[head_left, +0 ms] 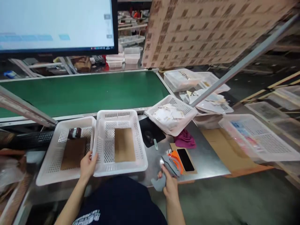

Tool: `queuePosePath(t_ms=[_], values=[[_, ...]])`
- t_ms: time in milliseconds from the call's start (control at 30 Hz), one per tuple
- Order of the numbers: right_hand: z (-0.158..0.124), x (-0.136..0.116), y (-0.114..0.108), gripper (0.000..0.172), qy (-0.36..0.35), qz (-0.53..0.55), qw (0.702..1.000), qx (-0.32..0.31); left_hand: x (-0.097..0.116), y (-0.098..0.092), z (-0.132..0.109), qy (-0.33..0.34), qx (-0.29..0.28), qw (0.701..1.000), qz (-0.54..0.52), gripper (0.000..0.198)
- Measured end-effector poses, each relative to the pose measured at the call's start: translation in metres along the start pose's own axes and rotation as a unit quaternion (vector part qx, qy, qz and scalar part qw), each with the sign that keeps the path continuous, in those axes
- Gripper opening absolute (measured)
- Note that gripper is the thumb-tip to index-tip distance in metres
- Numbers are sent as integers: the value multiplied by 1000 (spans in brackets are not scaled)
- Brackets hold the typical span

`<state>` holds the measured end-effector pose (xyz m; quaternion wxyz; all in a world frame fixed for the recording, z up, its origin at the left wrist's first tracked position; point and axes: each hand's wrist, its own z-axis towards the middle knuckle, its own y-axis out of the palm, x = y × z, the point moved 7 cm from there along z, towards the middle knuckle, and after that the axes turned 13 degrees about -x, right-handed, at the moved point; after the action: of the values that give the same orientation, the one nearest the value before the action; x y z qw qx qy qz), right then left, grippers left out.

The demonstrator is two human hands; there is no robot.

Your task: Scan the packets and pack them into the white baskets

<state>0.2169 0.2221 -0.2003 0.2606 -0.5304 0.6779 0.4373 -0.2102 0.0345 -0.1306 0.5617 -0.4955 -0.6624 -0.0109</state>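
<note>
left hand: grips the near-left corner of the middle basket, thumb over the rim, fingers closed on it.
right hand: closed round the grip of a grey scanner, head pointing up and left, over the table edge.
middle basket: white, perforated, flat on the steel table, straight ahead of the person; holds only a brown card sheet.
left basket: touching the middle basket on its left; holds a darker brown sheet and a small dark box at the far end.
tilted basket: right of the middle one, propped at an angle, full of white paper slips.
beside scanner: phone face up on a card, orange thing just left of it, magenta cloth behind, black mouse pad with mouse.
behind: green conveyor, bare; monitor above, lit, text unreadable.
far right: more baskets with packets, cardboard under them.
step (judged): looks like positioning a basket while holding the scanner ready; nothing under the scanner head yet.
next move needs (judged): a barcode facing the scanner; none readable here. Basket is light and slides easily on steel, so the corner grip should be enough to steer it.
risk (judged): nudging the left basket, since the two touch.
</note>
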Motion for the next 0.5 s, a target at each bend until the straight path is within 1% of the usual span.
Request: queuePosePath(t_ms=[33, 100, 167, 200, 267, 300, 333, 367, 400, 433, 467, 500], values=[[2, -7, 4, 64, 0, 6, 1000, 7, -4, -4, -2, 0, -1, 1000, -15, 75], [6, -20, 12, 68, -2, 3, 1000, 12, -15, -17, -8, -3, 12, 999, -53, 74], [6, -32, 21, 68, -14, -15, 1000, 3, -19, -35, -17, 4, 46, 996, -82, 69], [5, -39, 27, 67, -25, -31, 999, -6, -16, -45, -23, 18, 75, 993, -85, 64], [0, -48, 44, 61, -44, -78, 995, -43, 0, -66, -37, 67, 143, 985, -65, 53], [-3, -51, 56, 58, -44, -105, 990, -78, 11, -74, -44, 94, 174, 979, -44, 49], [-6, -52, 74, 56, -34, -135, 982, -130, 24, -81, -50, 119, 199, 973, -16, 46], [-9, -50, 95, 54, -18, -163, 967, -195, 37, -86, -55, 140, 217, 966, 14, 44], [-12, -49, 121, 53, -5, -188, 944, -271, 49, -89, -58, 156, 228, 960, 40, 42], [-15, -49, 151, 53, -6, -213, 913, -349, 60, -91, -60, 170, 232, 956, 61, 41], [-17, -52, 183, 56, -28, -239, 875, -420, 67, -92, -61, 180, 234, 953, 73, 39], [-18, -59, 217, 61, -73, -270, 832, -479, 72, -93, -62, 186, 232, 952, 74, 38]])
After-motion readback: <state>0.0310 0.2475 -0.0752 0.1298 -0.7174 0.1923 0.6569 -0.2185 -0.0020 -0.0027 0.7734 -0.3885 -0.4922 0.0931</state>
